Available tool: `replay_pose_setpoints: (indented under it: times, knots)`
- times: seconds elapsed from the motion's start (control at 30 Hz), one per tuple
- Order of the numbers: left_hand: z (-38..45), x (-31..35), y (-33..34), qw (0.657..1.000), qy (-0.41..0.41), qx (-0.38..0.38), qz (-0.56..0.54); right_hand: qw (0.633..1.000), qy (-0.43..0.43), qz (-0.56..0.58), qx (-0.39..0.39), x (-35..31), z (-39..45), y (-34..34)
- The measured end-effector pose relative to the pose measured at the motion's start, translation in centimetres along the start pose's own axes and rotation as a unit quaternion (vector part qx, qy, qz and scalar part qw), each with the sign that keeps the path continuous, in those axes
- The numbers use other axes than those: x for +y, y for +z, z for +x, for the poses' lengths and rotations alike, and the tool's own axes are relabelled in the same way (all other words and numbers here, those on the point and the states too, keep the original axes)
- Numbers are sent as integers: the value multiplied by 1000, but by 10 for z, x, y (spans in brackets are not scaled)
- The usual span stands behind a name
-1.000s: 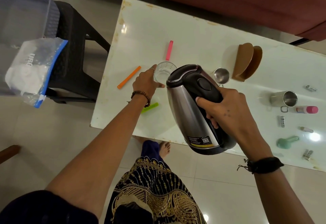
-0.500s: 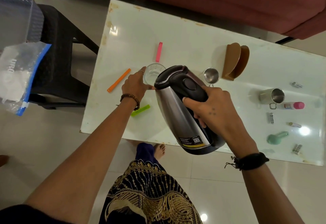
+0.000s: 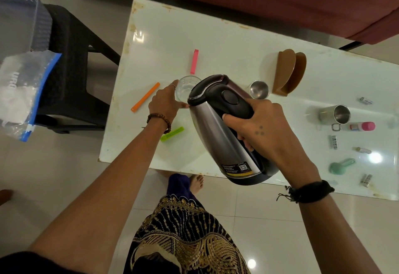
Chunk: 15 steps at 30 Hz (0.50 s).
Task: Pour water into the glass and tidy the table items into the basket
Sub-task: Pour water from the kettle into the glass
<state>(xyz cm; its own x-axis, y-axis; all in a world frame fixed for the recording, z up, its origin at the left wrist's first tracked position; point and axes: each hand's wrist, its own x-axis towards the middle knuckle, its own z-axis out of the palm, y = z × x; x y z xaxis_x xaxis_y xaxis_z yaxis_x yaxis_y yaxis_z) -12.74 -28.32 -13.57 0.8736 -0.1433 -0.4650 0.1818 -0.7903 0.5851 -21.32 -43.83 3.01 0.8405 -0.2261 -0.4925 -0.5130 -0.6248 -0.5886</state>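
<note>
In the head view I see my right hand closed around the black handle of the steel kettle, tilted toward the glass on the white tabletop. My left hand wraps the glass. The kettle's label has a QR code; its text is too small to read.

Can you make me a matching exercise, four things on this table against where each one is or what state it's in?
Things:
1. kettle
2. glass
3. green clip
4. steel mug

Places or states:
A. lying on its side
B. steadied by the left hand
C. tilted in the right hand
D. beside the left wrist

Pairs: 1-C, 2-B, 3-D, 4-A
</note>
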Motion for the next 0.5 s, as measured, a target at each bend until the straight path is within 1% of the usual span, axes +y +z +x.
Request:
replay_pose_setpoints:
  times: [0.5]
  knots:
    - [1, 1, 0, 999, 2, -6, 35, 1000, -2, -1, 6, -3, -1, -2]
